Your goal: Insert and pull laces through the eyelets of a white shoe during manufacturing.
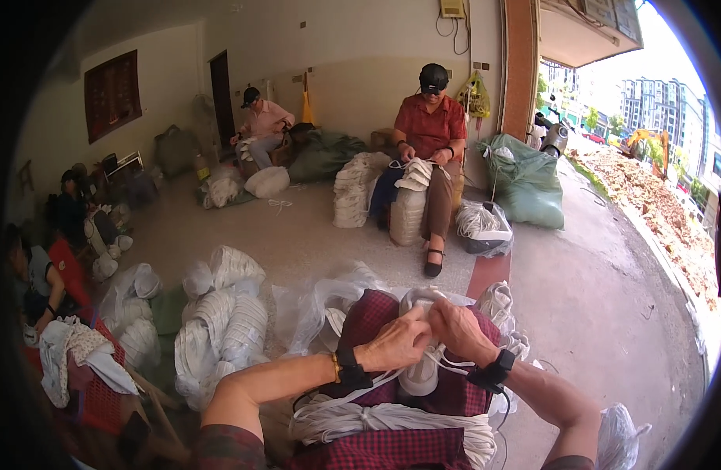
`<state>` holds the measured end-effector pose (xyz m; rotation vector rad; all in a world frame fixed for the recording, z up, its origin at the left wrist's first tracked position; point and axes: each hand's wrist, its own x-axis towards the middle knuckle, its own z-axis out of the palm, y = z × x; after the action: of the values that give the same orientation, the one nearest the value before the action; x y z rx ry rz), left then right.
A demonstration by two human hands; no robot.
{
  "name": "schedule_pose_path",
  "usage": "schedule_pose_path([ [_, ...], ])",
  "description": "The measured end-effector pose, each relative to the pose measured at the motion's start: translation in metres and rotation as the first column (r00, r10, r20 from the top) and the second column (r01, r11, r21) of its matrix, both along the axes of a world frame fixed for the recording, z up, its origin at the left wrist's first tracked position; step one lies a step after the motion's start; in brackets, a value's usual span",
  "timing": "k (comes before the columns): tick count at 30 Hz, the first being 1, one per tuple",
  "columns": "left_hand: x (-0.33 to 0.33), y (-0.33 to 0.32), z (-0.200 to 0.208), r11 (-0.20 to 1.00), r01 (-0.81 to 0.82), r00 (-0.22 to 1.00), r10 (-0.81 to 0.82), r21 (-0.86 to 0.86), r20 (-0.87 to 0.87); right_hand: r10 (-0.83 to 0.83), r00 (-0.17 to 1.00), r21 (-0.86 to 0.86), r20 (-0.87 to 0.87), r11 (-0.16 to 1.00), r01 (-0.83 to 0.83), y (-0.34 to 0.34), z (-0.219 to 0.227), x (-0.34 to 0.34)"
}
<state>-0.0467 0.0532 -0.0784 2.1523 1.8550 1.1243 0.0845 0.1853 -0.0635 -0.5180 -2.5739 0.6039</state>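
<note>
A white shoe (417, 381) rests between my knees, on dark red checked cloth, its far end rising behind my fingers. My left hand (395, 342) is closed in a pinch at the shoe's upper side, on a white shoelace. Close against it, my right hand (460, 330) also pinches at the lacing with bent fingers. Loose lace ends hang below both hands and over the shoe. The exact spot between the fingertips is hidden. Across my lap lies a thick bundle of white shoelaces (360, 423).
Stacked white shoes in clear plastic (223, 333) stand front left, with more shoes (497, 305) by my right knee. Cloths lie on a red basket (110, 368). Ahead sits a co-worker in red (432, 117), beside a green sack (525, 184). Others work farther left.
</note>
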Motion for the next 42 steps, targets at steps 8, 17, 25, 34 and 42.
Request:
schedule_pose_path([
  [8,0.005,-0.014,0.044,0.927,0.27,0.766,-0.044,-0.26,0.641,0.22,0.939,-0.234,-0.263,0.93,-0.284,0.004,0.013,0.024],
  [17,0.009,0.009,0.021,0.963,0.239,0.766,-0.107,-0.127,0.633,0.245,0.89,-0.408,-0.384,0.82,-0.401,-0.004,0.058,0.01],
  [25,-0.005,0.002,0.018,0.957,0.26,0.445,-0.003,-0.126,0.895,0.286,0.958,-0.296,0.008,0.916,-0.271,-0.029,0.024,0.045],
  [34,-0.045,-0.016,0.008,0.987,0.156,0.476,-0.048,-0.031,0.878,0.156,0.975,-0.713,-0.155,0.665,-0.22,-0.003,0.008,0.042],
  [42,-0.218,-0.111,0.01,0.938,-0.346,0.081,0.033,-0.003,0.996,-0.581,0.626,-0.783,-0.52,0.617,-0.079,0.134,0.024,0.178],
])
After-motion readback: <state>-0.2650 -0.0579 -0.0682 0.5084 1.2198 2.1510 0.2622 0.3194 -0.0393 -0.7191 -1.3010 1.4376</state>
